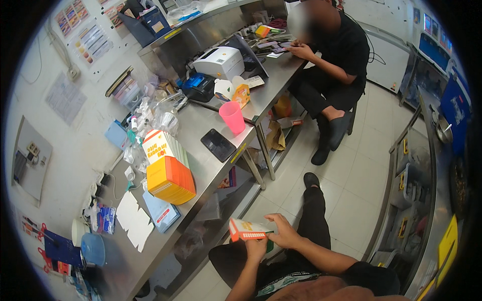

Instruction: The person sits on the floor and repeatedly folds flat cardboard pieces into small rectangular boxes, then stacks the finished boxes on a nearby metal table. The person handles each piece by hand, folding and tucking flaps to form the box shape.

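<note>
In front of my lap, a small white and orange cardboard carton (250, 229) is held between my hands. My left hand (256, 248) grips it from below. At its right end my right hand (282, 232) has its fingers bent against the cardboard; part of that end is hidden by them. On the steel table (198, 173) to the left stand stacks of flat cartons, one orange and yellow (170, 181), another mostly white (161, 145) behind it. Beside them lie a black phone (218, 145) and a light blue flat box (161, 210). A pink cup (232, 118) stands beyond the phone.
Across the aisle a person (331, 55) in black sits with a phone. A white printer (219, 62) and folded cartons (232, 92) stand farther along the table. At right is a steel shelf rack (409, 165) with bins. A blue tub (93, 249) sits at the left.
</note>
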{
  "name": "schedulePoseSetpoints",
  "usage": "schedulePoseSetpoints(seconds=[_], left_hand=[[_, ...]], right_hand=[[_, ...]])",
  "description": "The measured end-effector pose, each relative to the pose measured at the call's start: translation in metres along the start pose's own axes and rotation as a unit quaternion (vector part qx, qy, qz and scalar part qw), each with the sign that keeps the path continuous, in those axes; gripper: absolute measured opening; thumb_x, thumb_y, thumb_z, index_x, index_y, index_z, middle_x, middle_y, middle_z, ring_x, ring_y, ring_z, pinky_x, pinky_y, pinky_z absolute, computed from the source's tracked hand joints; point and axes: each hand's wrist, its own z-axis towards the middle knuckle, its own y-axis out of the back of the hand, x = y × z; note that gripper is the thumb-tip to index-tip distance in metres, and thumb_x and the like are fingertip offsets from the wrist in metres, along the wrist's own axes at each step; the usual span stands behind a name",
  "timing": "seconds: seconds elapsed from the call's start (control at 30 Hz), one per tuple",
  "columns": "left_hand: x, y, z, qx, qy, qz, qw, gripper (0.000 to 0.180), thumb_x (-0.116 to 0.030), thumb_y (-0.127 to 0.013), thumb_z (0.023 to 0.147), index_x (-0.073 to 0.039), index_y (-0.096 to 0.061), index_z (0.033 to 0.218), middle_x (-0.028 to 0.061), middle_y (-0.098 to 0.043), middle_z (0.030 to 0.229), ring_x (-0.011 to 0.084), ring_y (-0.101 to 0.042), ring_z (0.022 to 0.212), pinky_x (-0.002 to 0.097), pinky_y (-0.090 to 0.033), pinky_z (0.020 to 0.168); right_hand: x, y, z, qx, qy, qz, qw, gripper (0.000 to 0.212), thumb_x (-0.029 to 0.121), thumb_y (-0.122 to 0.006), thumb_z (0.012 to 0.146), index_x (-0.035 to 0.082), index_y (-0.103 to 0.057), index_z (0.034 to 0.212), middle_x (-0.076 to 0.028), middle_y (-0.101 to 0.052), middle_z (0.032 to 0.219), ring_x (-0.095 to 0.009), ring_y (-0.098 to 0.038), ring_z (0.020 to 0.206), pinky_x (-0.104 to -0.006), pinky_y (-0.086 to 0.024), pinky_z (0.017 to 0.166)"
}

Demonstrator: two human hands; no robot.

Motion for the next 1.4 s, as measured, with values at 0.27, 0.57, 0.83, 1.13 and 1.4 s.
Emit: schedulePoseSetpoints(seconds=[0.27, 0.57, 0.83, 1.13, 1.4], left_hand=[[-0.049, -0.013, 0.012, 0.057, -0.07, 0.09, 0.992, 0.025, -0.012, -0.072, 0.089, -0.001, -0.068, 0.111, 0.0236, -0.075, 0.099, 0.0398, -0.074, 0.097, 0.0453, -0.057, 0.082], [-0.059, -0.025, 0.034, 0.114, -0.021, 0.083, 0.99, 0.045, -0.015, -0.076, 0.092, 0.003, -0.062, 0.132, 0.0233, -0.075, 0.108, 0.0342, -0.075, 0.101, 0.042, -0.058, 0.088], [-0.045, -0.011, 0.086, -0.008, 0.109, -0.387, 0.916, 0.033, -0.033, -0.056, 0.11, -0.004, -0.06, 0.124, 0.0102, -0.064, 0.123, 0.0264, -0.063, 0.115, 0.044, -0.053, 0.098], [-0.077, 0.011, 0.124, -0.058, 0.119, -0.417, 0.899, 0.015, -0.012, -0.062, 0.105, -0.005, -0.057, 0.118, 0.0104, -0.067, 0.112, 0.0243, -0.067, 0.107, 0.0439, -0.056, 0.094], [-0.08, 0.018, 0.123, -0.072, 0.179, -0.66, 0.726, 0.016, -0.006, -0.064, 0.1, -0.004, -0.058, 0.114, 0.0117, -0.067, 0.109, 0.023, -0.064, 0.092, 0.039, -0.056, 0.087]], right_hand=[[0.0, -0.002, 0.017, 0.025, 0.034, -0.043, 0.998, 0.045, 0.015, -0.066, 0.093, 0.003, -0.058, 0.135, -0.022, -0.061, 0.129, -0.043, -0.057, 0.125, -0.0487, -0.046, 0.106], [-0.038, -0.008, 0.058, -0.006, -0.09, -0.056, 0.994, 0.033, 0.009, -0.059, 0.092, 0.003, -0.067, 0.123, -0.022, -0.066, 0.12, -0.044, -0.063, 0.114, -0.0497, -0.053, 0.097], [-0.047, 0.012, 0.092, 0.04, -0.085, -0.072, 0.993, 0.032, 0.006, -0.062, 0.089, 0.005, -0.072, 0.12, -0.019, -0.069, 0.117, -0.041, -0.065, 0.112, -0.0483, -0.054, 0.095], [-0.04, 0.013, 0.12, 0.016, -0.016, -0.042, 0.999, 0.032, 0.005, -0.065, 0.088, 0.006, -0.072, 0.119, -0.018, -0.069, 0.108, -0.037, -0.07, 0.098, -0.045, -0.057, 0.087], [-0.018, 0.022, 0.12, 0.027, 0.023, -0.037, 0.999, 0.03, 0.006, -0.065, 0.089, 0.004, -0.072, 0.118, -0.018, -0.069, 0.108, -0.036, -0.071, 0.095, -0.0439, -0.057, 0.084]])
